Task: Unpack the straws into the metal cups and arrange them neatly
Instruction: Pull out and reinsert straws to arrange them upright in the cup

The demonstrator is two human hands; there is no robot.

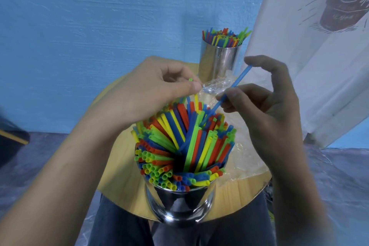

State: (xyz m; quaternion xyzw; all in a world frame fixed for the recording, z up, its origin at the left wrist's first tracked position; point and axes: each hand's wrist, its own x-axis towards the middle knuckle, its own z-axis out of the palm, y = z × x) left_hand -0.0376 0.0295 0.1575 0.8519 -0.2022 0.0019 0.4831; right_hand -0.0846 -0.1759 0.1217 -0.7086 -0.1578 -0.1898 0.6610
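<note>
Front: near metal cup (180,205) upright, close to front edge of round wooden surface (119,175). Trousers (119,225) below, partly cut off by frame. Cup packed w/ coloured straws (159,168) in red, blue, green, yellow; too many to count. Fanned outward, dark gap at centre. Lower ends hidden inside cup.

Above cup: left hand (151,90), grip closed in a pinch on green straw (190,79); only the tip visible, rest hidden behind the hand. Right hand (265,102), thumb + forefinger pinching light-blue straw (237,82); other fingers loosely spread. Lower end of that straw down among the packed ones.

Clear plastic wrap (245,158) crumpled on surface, right of near cup and running back between the cups; outline hard to make out. Bare wood mainly on left side.

Rear: far metal cup (219,60) upright near back edge, filled w/ far straws (225,36); count not possible.

Tally: cups 2, hands 2, held straws 2.

Behind: blue wall (79,26); white printed banner (299,66) at right, cut off by frame. Dark object (10,140) at left edge, unidentifiable.
</note>
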